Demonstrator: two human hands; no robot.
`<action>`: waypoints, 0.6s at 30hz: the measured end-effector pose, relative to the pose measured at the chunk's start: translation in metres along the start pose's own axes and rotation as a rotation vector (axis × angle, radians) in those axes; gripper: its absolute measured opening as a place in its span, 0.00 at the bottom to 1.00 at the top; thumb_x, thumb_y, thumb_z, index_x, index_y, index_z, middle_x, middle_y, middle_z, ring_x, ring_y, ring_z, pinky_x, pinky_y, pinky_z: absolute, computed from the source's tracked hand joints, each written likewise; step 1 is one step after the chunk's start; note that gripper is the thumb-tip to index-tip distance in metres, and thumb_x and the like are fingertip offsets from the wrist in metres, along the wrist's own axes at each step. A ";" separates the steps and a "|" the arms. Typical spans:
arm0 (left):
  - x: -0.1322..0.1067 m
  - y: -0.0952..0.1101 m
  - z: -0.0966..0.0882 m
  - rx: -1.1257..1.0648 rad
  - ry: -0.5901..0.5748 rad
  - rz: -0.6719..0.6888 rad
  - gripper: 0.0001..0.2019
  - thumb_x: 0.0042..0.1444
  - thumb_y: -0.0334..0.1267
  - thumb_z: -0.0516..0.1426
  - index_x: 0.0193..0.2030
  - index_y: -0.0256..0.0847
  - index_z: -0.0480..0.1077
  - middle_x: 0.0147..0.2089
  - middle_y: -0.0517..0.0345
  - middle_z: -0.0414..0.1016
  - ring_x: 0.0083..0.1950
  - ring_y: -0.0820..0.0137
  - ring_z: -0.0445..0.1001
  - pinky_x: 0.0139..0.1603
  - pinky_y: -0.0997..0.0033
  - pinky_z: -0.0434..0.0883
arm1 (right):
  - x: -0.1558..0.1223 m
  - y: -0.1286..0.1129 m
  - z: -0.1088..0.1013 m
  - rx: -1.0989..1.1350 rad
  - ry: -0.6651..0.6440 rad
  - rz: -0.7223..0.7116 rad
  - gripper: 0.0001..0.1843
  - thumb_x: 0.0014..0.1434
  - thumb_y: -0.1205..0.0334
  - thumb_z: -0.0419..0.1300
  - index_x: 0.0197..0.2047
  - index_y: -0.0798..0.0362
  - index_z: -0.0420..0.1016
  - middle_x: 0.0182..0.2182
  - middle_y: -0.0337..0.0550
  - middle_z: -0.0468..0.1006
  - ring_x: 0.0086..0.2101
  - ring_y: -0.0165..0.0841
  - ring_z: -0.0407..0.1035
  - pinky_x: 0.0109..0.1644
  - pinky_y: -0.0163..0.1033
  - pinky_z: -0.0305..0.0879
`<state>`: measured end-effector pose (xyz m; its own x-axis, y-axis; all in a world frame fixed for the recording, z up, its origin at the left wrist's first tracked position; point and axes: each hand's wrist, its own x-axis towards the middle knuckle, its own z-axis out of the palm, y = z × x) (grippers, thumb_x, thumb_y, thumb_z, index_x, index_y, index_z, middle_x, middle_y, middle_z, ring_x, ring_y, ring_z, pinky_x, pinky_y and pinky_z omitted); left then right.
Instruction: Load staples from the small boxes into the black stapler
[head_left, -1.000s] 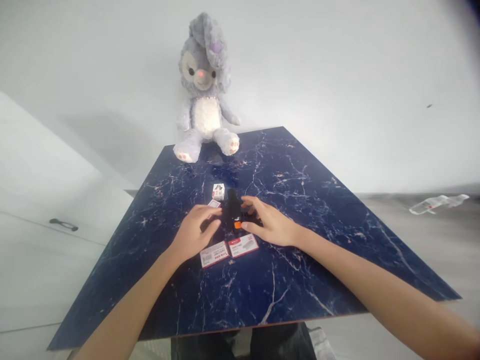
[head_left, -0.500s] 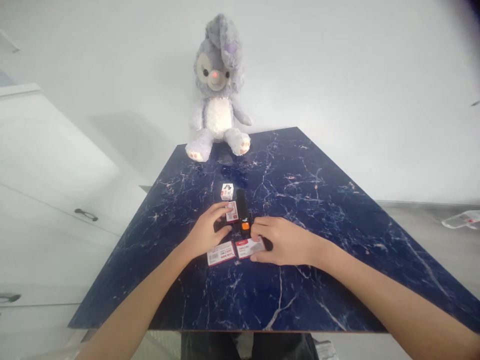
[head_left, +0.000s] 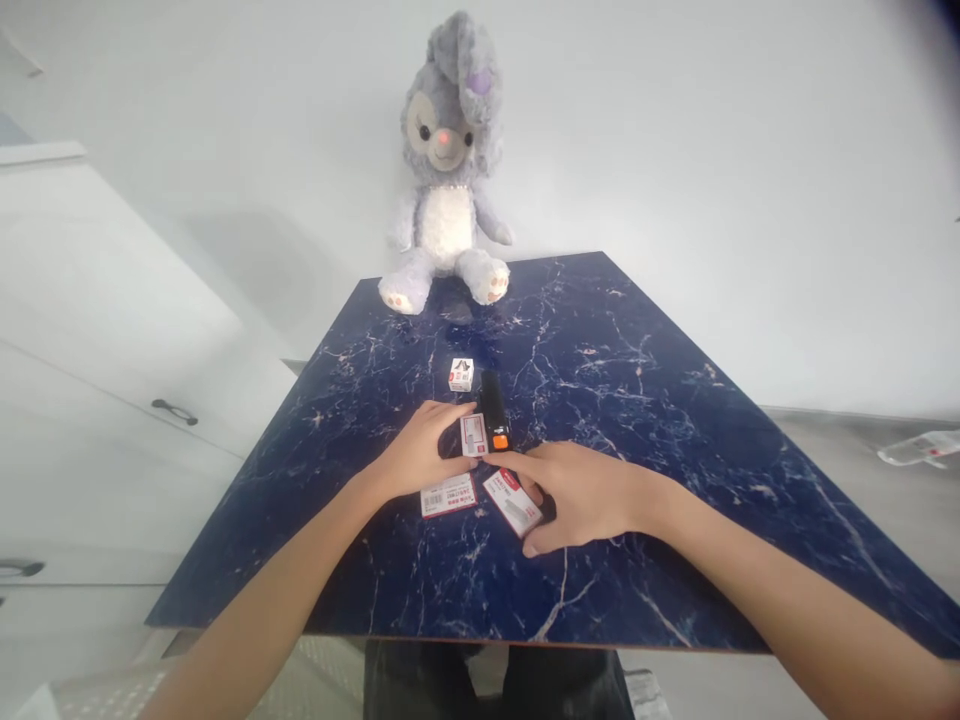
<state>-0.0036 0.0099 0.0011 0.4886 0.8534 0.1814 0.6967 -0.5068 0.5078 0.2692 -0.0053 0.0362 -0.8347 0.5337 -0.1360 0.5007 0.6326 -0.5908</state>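
Observation:
My left hand [head_left: 420, 458] pinches a small white-and-red staple box [head_left: 473, 435] and holds it upright beside a black stapler [head_left: 494, 424] with an orange end. My right hand [head_left: 583, 492] is wrapped round another white-and-red staple box [head_left: 511, 501], tilted up off the dark blue marble-patterned table [head_left: 600, 400]. A third flat staple box [head_left: 448, 495] lies on the table just under my left hand. A small white cube-shaped box [head_left: 460, 374] stands a little beyond the stapler.
A grey plush rabbit [head_left: 447, 170] sits at the table's far edge against the white wall. A white cabinet with dark handles [head_left: 174, 411] stands to the left. A crumpled clear plastic bottle [head_left: 921, 447] lies on the floor at the right.
My right hand has closed on the right-hand staple box and lifted it aslant. My left hand has picked up the small box beside the stapler. The camera view has shifted slightly.

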 end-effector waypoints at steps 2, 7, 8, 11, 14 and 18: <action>-0.001 0.001 -0.005 -0.018 -0.028 -0.001 0.37 0.56 0.47 0.64 0.71 0.50 0.57 0.65 0.47 0.69 0.65 0.52 0.65 0.62 0.46 0.66 | -0.001 -0.001 -0.001 -0.007 0.007 -0.008 0.46 0.52 0.47 0.69 0.70 0.48 0.58 0.33 0.41 0.78 0.30 0.35 0.69 0.31 0.37 0.56; -0.003 -0.003 -0.026 -0.069 -0.084 -0.043 0.28 0.63 0.49 0.58 0.69 0.52 0.60 0.65 0.47 0.68 0.60 0.56 0.71 0.56 0.53 0.71 | -0.001 -0.003 -0.001 0.019 0.029 -0.044 0.28 0.52 0.53 0.68 0.56 0.48 0.72 0.29 0.37 0.76 0.29 0.33 0.68 0.30 0.37 0.54; -0.003 -0.006 -0.029 -0.070 -0.069 -0.056 0.25 0.63 0.48 0.57 0.66 0.51 0.63 0.62 0.47 0.71 0.56 0.58 0.74 0.53 0.55 0.73 | -0.001 -0.004 0.000 0.021 0.028 -0.041 0.27 0.51 0.53 0.69 0.54 0.49 0.72 0.28 0.36 0.75 0.27 0.32 0.67 0.29 0.37 0.53; -0.002 -0.016 -0.031 -0.047 0.026 -0.110 0.18 0.64 0.47 0.56 0.59 0.48 0.70 0.51 0.51 0.77 0.44 0.64 0.76 0.47 0.59 0.74 | -0.001 -0.007 0.001 0.029 0.018 -0.021 0.28 0.48 0.49 0.71 0.50 0.50 0.72 0.26 0.34 0.71 0.24 0.30 0.63 0.26 0.36 0.51; 0.000 -0.024 -0.026 -0.017 0.096 -0.132 0.16 0.64 0.46 0.56 0.56 0.46 0.72 0.47 0.54 0.77 0.42 0.66 0.76 0.45 0.62 0.73 | -0.002 -0.009 0.002 0.013 0.112 -0.042 0.31 0.47 0.45 0.71 0.50 0.49 0.71 0.29 0.35 0.71 0.26 0.31 0.63 0.27 0.37 0.56; 0.001 -0.027 -0.017 -0.017 0.141 -0.124 0.15 0.65 0.43 0.55 0.55 0.46 0.72 0.48 0.55 0.77 0.44 0.66 0.75 0.46 0.63 0.72 | 0.001 -0.008 0.004 -0.094 0.485 -0.149 0.34 0.50 0.46 0.70 0.56 0.50 0.68 0.45 0.49 0.75 0.45 0.45 0.68 0.48 0.50 0.67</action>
<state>-0.0310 0.0261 0.0021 0.3201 0.9186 0.2320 0.7378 -0.3953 0.5472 0.2638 -0.0118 0.0374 -0.7075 0.6186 0.3418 0.4213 0.7575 -0.4987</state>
